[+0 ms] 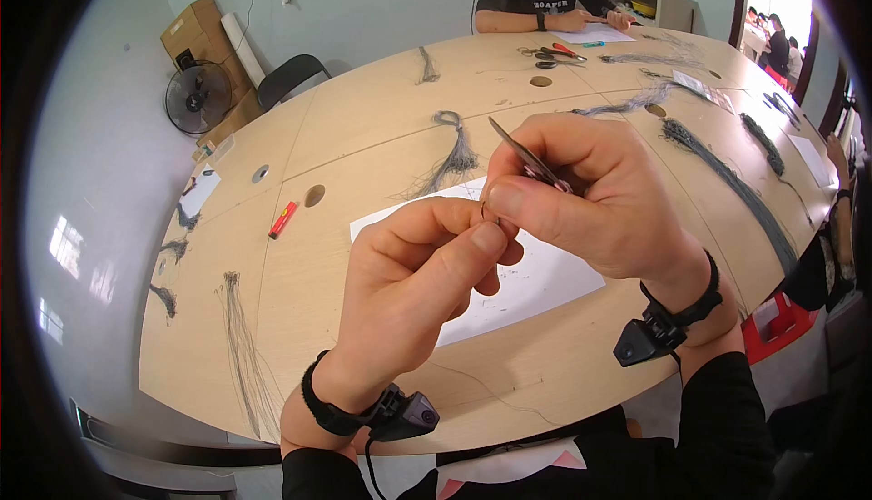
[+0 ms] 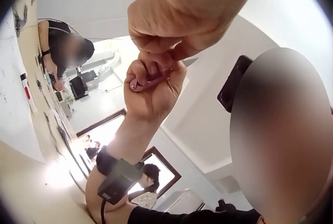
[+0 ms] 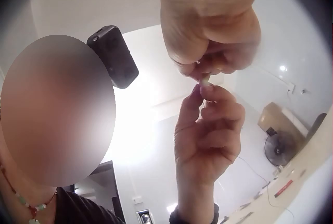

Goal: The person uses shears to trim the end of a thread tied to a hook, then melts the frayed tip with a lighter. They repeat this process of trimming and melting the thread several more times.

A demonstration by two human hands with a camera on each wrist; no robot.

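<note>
In the head view the left hand pinches a thin dark strand between thumb and forefinger. Its fingertips meet those of the right hand, above a white sheet. The right hand holds small scissors, blade pointing up and left; their pink handle lies under its curled fingers in the left wrist view. Both hands' fingertips also meet in the right wrist view, the left hand below the right hand. The strand's far end is hidden by the fingers.
Bundles of grey strands lie about the table, one behind the sheet, a long one at right, another at left. A red lighter lies left. Across the table sits a person near scissors.
</note>
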